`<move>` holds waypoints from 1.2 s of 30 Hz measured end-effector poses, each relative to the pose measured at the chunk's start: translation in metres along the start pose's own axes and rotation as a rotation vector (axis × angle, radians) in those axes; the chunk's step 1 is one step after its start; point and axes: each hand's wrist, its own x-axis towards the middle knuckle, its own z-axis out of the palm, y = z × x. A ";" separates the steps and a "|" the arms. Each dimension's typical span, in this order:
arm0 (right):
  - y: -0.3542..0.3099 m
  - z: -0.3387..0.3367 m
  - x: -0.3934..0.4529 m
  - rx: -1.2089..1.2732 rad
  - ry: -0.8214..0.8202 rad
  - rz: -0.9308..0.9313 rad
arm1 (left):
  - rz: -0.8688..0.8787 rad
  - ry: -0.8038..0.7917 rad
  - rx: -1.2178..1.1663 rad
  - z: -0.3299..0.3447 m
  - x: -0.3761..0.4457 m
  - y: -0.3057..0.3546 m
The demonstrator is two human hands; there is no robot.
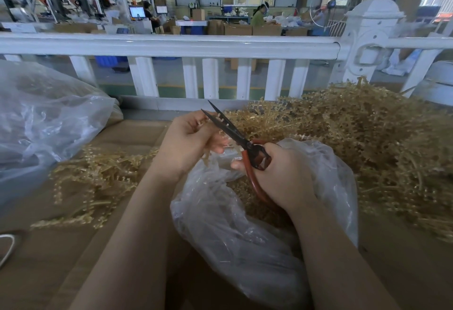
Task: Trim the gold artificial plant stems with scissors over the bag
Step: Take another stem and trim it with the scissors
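Right hand (282,175) gripping scissors (235,135), blades apart, bag (220,224) mouth below.

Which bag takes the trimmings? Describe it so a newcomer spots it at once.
Start at the white railing, then drop to the two hands. The clear plastic bag gapes directly beneath the red-handled scissors. Unlike the bigger bag at far left, it lies open between the forearms.

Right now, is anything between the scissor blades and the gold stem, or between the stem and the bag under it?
Nothing visible. The scissors already straddle the stem in the left hand, and the open plastic bag lies directly below.
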 end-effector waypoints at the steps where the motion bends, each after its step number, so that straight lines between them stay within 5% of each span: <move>1: 0.000 0.000 0.000 0.006 0.003 0.002 | 0.009 -0.002 0.021 0.000 0.000 0.000; 19: -0.001 -0.003 0.000 -0.127 0.026 0.023 | 0.030 -0.017 0.104 0.000 0.001 0.004; 36: 0.000 0.000 0.000 -0.008 -0.004 0.043 | 0.016 -0.041 0.007 -0.001 0.002 0.001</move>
